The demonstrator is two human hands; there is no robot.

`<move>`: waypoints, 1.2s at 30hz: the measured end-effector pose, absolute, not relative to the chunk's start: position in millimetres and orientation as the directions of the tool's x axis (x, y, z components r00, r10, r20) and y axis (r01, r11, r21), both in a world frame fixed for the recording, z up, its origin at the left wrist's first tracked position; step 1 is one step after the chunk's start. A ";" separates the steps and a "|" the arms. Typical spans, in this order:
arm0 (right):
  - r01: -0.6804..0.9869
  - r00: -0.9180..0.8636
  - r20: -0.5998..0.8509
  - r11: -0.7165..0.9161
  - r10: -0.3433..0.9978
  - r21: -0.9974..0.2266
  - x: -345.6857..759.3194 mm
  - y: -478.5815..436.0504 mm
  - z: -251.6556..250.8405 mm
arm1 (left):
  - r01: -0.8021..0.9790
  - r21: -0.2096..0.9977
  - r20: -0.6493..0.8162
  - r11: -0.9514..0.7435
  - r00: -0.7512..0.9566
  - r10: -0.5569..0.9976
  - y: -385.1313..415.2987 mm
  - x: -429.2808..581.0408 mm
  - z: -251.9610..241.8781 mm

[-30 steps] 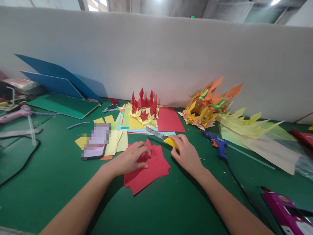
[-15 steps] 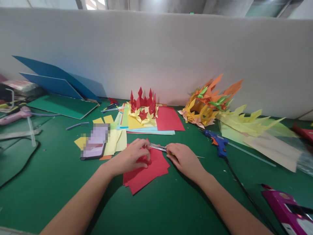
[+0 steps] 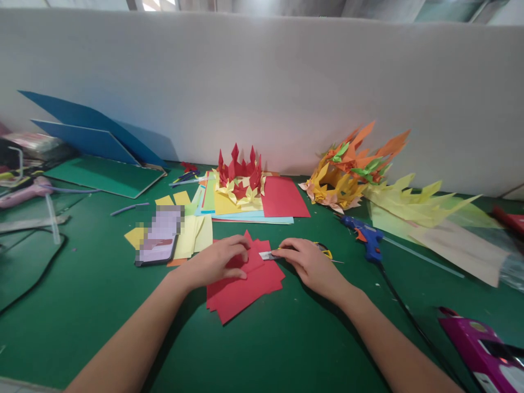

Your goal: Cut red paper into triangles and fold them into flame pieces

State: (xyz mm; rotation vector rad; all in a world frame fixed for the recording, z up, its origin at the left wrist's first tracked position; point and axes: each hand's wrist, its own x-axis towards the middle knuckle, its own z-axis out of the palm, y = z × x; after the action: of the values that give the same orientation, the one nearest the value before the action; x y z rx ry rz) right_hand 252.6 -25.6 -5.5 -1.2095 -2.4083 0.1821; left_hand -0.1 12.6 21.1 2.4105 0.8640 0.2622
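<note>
Overlapping sheets of red paper (image 3: 249, 295) lie at the near middle of the green table. My left hand (image 3: 219, 261) rests over their left part, with curled fingers and the thumb on the paper. My right hand (image 3: 309, 265) is closed over a pair of scissors at the right edge of the sheets. The silver blade end (image 3: 268, 255) points left over the red paper. A yellow and black handle loop (image 3: 326, 250) shows behind the hand. The middle of the scissors is hidden under my fingers.
A phone (image 3: 161, 243) lies on small yellow papers at left. Behind stands a red paper crown (image 3: 239, 169) on coloured sheets. Orange and yellow paper crowns (image 3: 344, 174) and a blue glue gun (image 3: 366, 234) with its cord are at right. A magenta box (image 3: 470, 344) sits near right.
The scissors have shifted right, away from my left fingers, and their handle loop now shows behind my right hand. My left hand stays nearly in place on the red paper.
</note>
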 end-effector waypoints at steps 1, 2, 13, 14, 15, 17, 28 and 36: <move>0.729 -0.524 0.327 0.613 0.786 -0.304 253.2 -25.2 -6.5 | 0.526 0.564 -0.011 -0.636 0.775 0.632 13.6 -0.6 20.5; 0.728 -0.525 0.331 0.615 0.784 -0.303 253.9 -24.8 -7.7 | 0.525 0.563 -0.013 -0.638 0.777 0.629 14.6 -1.0 20.1; 0.696 -0.600 0.307 0.672 0.738 -0.255 262.3 -21.0 -7.1 | 0.531 0.553 0.010 -0.642 0.767 0.642 20.6 -3.0 18.6; 0.694 -0.606 0.300 0.674 0.737 -0.254 263.3 -20.9 -5.9 | 0.536 0.548 0.006 -0.642 0.765 0.644 20.6 -2.9 19.1; 0.694 -0.610 0.293 0.675 0.736 -0.251 264.4 -20.9 -4.9 | 0.540 0.545 0.002 -0.641 0.764 0.645 20.6 -2.8 19.5; 0.693 -0.619 0.285 0.680 0.732 -0.240 266.1 -21.1 -4.1 | 0.546 0.541 0.001 -0.640 0.760 0.649 20.6 -2.7 20.0; 0.664 -0.633 0.291 0.696 0.718 -0.274 266.8 -20.2 -7.1 | 0.564 0.548 -0.008 -0.618 0.742 0.671 22.4 -1.7 16.7; 0.640 -0.645 0.271 0.699 0.714 -0.319 272.2 -20.4 -6.3 | 0.565 0.546 -0.011 -0.618 0.743 0.669 21.3 -2.9 17.0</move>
State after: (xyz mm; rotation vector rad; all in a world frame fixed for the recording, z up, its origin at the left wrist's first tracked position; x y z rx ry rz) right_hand 272.2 -20.4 -6.3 -1.0545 -2.5329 0.2742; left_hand -2.9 21.3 17.0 2.4128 0.9313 0.2618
